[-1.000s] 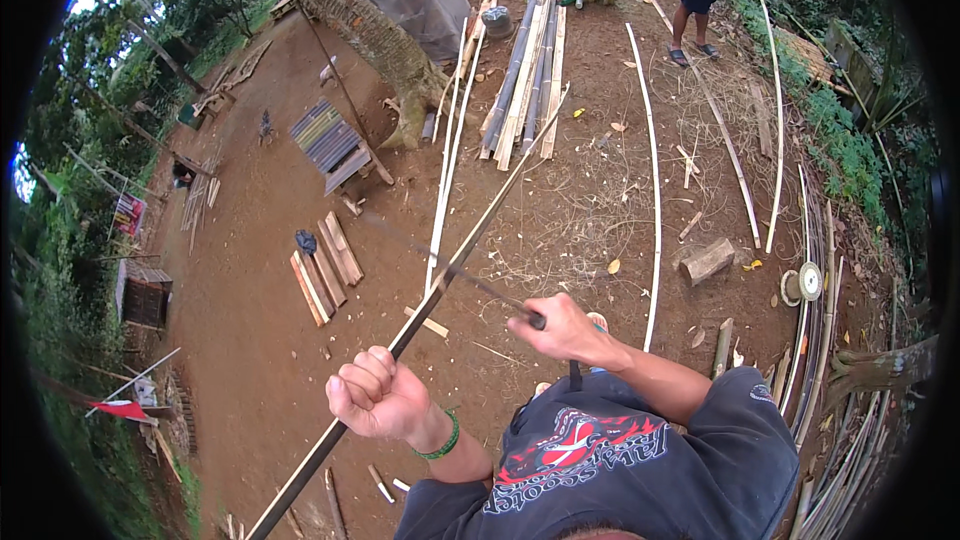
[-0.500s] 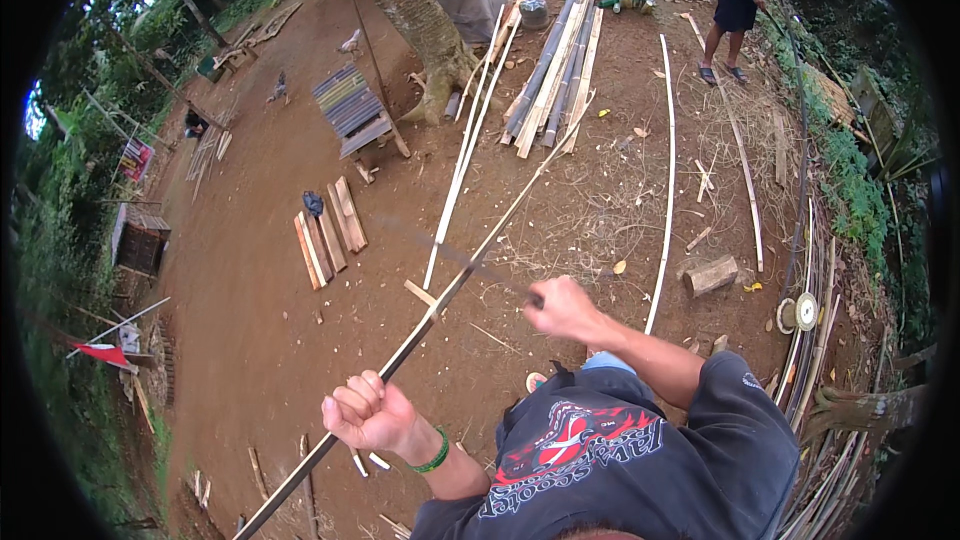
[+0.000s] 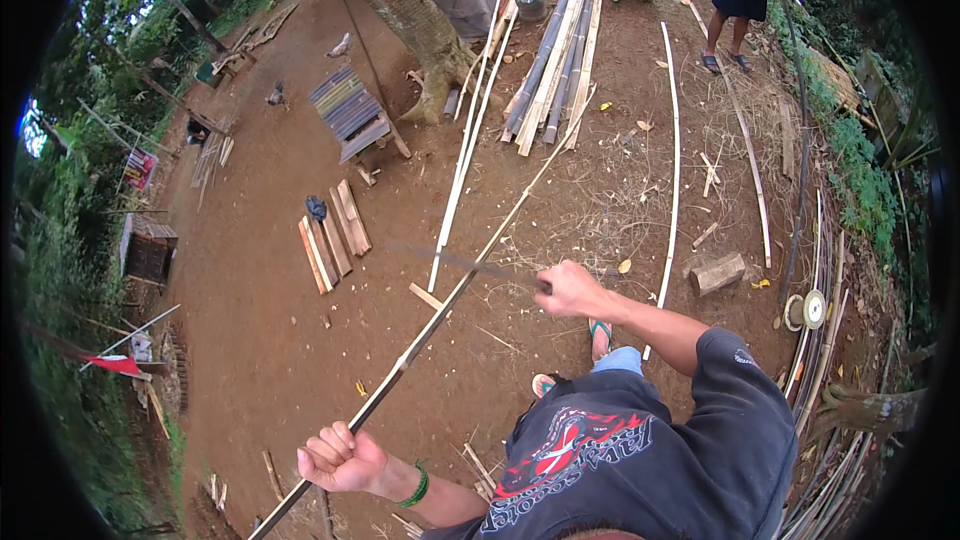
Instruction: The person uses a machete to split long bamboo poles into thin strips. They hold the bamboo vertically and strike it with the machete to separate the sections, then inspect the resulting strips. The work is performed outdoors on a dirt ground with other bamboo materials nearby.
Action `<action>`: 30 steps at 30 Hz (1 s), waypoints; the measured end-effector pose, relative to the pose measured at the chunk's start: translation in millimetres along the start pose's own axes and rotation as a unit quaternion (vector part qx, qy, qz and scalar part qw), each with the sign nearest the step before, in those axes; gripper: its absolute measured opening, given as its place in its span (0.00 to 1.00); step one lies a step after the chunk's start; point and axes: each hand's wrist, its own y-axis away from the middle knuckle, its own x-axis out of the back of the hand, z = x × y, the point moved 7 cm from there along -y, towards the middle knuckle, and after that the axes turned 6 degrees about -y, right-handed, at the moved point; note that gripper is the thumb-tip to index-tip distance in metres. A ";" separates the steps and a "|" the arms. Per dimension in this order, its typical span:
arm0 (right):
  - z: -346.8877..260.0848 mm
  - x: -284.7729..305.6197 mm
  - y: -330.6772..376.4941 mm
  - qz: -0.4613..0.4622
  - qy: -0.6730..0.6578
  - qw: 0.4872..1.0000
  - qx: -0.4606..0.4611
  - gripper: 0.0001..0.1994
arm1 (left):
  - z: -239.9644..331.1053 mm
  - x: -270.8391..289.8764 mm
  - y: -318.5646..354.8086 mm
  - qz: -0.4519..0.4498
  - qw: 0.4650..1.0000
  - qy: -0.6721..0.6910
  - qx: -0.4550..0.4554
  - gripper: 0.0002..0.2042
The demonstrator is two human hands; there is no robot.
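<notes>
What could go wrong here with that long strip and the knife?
A few things, perhaps. The bare left hand grips the strip that the blurred knife appears to cross, so a slip along it might cut that hand. The bare right hand could lose its hold, and a dropped knife might hurt the foot in its open sandal. The strip is long and thin, so its far end might swing or twist.
</notes>
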 end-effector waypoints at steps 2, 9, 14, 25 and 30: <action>-14.3 7.4 1.9 -0.040 0.049 0.997 0.031 0.11 | 0.4 -4.5 -4.0 -0.081 0.996 0.023 0.011 0.24; 254.5 77.7 -21.8 0.064 0.082 0.950 -0.293 0.16 | -2.4 -48.9 -1.1 -0.234 0.967 0.095 0.035 0.24; 130.8 35.8 -15.8 0.026 0.011 0.996 -0.080 0.12 | 3.7 -56.9 -7.6 -0.229 0.969 0.083 0.030 0.24; 334.0 92.9 -92.2 0.079 0.085 0.941 -0.319 0.15 | 61.2 -64.9 -23.3 -0.094 0.996 -0.001 -0.006 0.20; 202.0 55.3 -106.9 -0.051 0.048 0.995 -0.067 0.12 | 94.5 -17.3 -44.1 0.029 0.995 -0.097 -0.027 0.20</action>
